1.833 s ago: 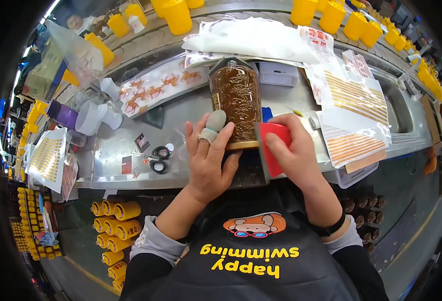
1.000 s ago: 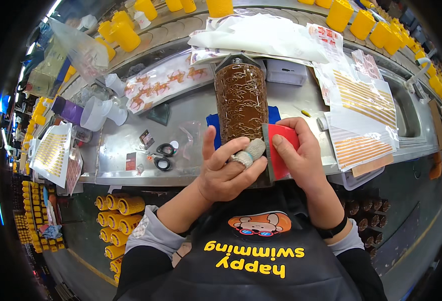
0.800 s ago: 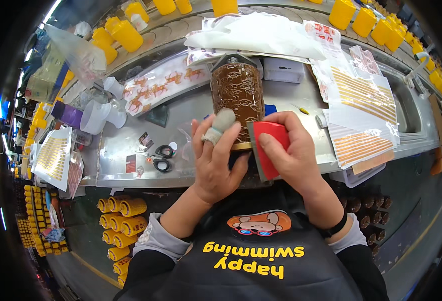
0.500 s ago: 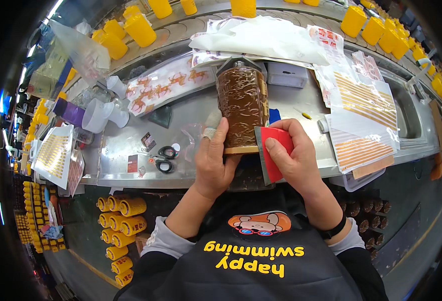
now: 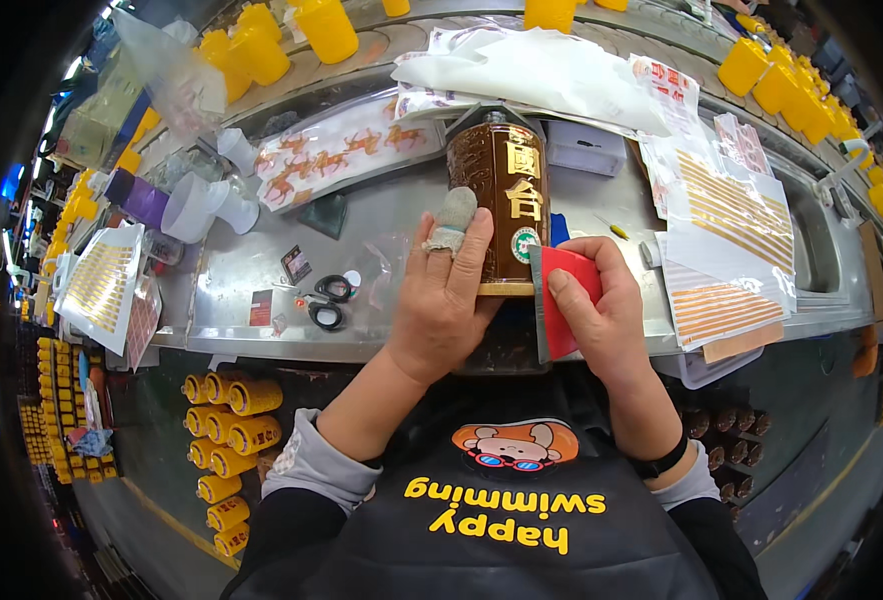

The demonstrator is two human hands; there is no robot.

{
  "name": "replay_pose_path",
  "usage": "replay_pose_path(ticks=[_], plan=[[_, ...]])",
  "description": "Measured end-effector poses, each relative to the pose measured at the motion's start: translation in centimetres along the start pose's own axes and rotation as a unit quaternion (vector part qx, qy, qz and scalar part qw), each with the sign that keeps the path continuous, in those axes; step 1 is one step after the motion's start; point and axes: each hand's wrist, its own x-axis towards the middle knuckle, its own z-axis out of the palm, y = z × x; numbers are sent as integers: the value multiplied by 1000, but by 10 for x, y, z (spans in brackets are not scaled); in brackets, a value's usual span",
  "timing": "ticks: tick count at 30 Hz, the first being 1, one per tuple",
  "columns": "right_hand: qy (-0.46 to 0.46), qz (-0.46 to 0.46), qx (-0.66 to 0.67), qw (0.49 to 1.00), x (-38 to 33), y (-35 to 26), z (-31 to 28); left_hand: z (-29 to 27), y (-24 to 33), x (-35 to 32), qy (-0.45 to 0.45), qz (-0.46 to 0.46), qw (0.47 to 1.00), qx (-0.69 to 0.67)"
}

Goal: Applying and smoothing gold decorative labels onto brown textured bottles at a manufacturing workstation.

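Smoothing looks unfinished: gold characters (image 5: 523, 198) mark the bottle (image 5: 496, 222); your left hand (image 5: 439, 305) holds its eight o'clock, right hand (image 5: 606, 312) clamps a scraper (image 5: 560, 325).

Black sleeves (image 5: 289, 540), grey cuffs (image 5: 689, 484) and a black wristband (image 5: 661, 461) frame a black apron (image 5: 431, 565) bearing yellow lettering (image 5: 498, 536) and a cartoon (image 5: 508, 437) (in red goggles (image 5: 508, 461)); on the left hand (image 5: 439, 318), a grey finger sheath (image 5: 455, 211).

By the bench's (image 5: 226, 275) near edge: one brown bottle (image 5: 504, 212), one red scraper (image 5: 566, 325), two hands (image 5: 446, 325). Toward the near left corner: one pair of scissors (image 5: 327, 315), two small cards (image 5: 296, 265). Far edge: one white box (image 5: 586, 150). Right edge: one sink (image 5: 806, 205).
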Motion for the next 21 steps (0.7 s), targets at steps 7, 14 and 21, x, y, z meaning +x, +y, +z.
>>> replay_pose_path(ticks=[7,14,21], plan=[[1,0,9,1000,-1,0,0,2,-1,-4,34,-59,997,-35],[-3,10,16,1000,-2,1,-2,9,-7,-10,38,-95,983,-149],[0,-2,22,1000,-1,3,-2,2,0,-4,-32,-21,998,55]])
